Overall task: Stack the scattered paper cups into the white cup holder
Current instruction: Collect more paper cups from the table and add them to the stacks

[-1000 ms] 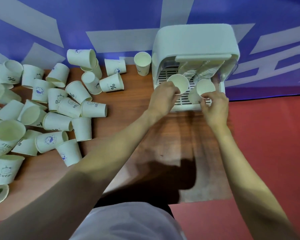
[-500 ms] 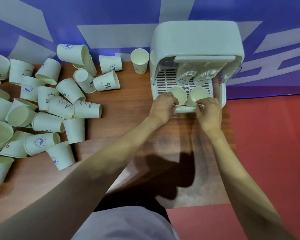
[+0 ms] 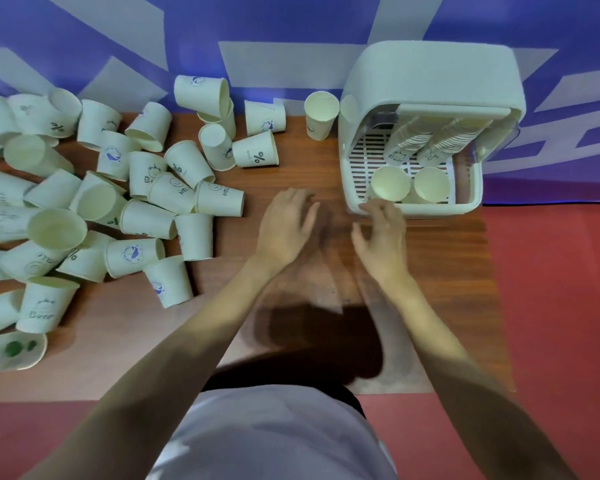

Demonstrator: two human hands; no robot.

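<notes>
My one head camera is looking steeply down, close over the wooden table (image 3: 291, 174) and both forearms.

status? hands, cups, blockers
Left hand and right hand open, empty. Two cup stacks lie in white cup holder. Loose cups remain on table. No blockers.

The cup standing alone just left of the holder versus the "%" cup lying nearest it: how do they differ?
The standing cup is upright with its mouth facing up; the % cup lies on its side, mouth pointing right. The standing cup sits next to the white cup holder, while the % cup lies further left beside other scattered cups. The % mark is plain to read; the standing cup's print is barely visible. Both are pale paper cups on the wooden table, held by neither hand.
</notes>
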